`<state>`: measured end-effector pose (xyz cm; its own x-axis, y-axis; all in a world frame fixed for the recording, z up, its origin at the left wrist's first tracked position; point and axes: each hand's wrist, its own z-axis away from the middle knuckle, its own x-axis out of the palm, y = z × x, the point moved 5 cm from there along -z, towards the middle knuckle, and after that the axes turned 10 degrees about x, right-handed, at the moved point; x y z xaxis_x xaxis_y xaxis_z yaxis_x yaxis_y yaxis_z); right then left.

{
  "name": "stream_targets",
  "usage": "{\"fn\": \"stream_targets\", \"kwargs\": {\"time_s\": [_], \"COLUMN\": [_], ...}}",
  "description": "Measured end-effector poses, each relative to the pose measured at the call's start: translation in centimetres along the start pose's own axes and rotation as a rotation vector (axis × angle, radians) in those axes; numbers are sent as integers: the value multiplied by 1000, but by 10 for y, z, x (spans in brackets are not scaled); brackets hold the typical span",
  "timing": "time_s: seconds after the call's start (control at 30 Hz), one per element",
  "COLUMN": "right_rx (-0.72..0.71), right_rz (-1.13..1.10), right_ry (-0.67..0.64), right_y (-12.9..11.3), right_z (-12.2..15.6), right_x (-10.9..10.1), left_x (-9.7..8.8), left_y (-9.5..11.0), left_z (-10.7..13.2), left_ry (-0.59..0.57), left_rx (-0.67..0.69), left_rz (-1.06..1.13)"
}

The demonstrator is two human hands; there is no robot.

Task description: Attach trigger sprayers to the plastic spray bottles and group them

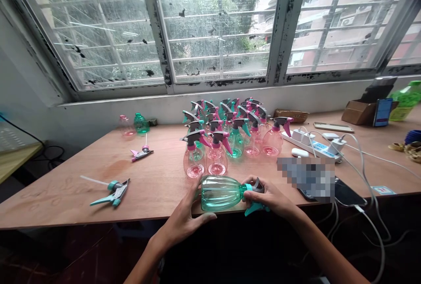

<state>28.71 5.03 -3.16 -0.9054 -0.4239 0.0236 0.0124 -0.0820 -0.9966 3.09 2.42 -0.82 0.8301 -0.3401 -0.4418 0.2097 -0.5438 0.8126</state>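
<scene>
A clear green spray bottle (221,193) lies sideways in front of me at the table's front edge, its base to the left. My right hand (268,196) is closed around its grey and teal spray head (253,192). My left hand (186,216) cups the base, thumb on the near side and the other fingers partly hidden behind it. Just beyond stand several pink and green bottles with spray heads, the nearest a pink spray bottle (216,161). To the left lie a loose teal spray head (115,192) and a loose pink spray head (142,154), each with a tube.
At the back left stand a headless pink bottle (126,127) and a headless green bottle (141,124). On the right are a white power strip (315,145) with cables, a black phone (349,192) and a cardboard box (358,110). Windows (217,25) line the back wall.
</scene>
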Motion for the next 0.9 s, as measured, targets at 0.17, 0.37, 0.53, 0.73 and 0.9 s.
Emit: {"fn": "stream_targets", "kwargs": {"time_s": [0.17, 0.37, 0.53, 0.73, 0.9], "right_rx": [-14, -30, -20, -7, -8], "right_rz": [-4, -11, 0, 22, -5], "right_ry": [-4, 22, 14, 37, 33], "right_y": [0, -1, 0, -1, -1], "right_z": [-1, -3, -3, -2, -2], "right_x": [-1, -1, -1, -2, -1], "left_x": [-2, 0, -1, -1, 0], "left_y": [2, -5, -2, 2, -2], "left_z": [-1, -1, -2, -3, -1], "left_ry": [19, 55, 53, 16, 38], "left_rx": [4, 45, -10, -25, 32], "left_rz": [-31, 21, 83, 20, 76]}}
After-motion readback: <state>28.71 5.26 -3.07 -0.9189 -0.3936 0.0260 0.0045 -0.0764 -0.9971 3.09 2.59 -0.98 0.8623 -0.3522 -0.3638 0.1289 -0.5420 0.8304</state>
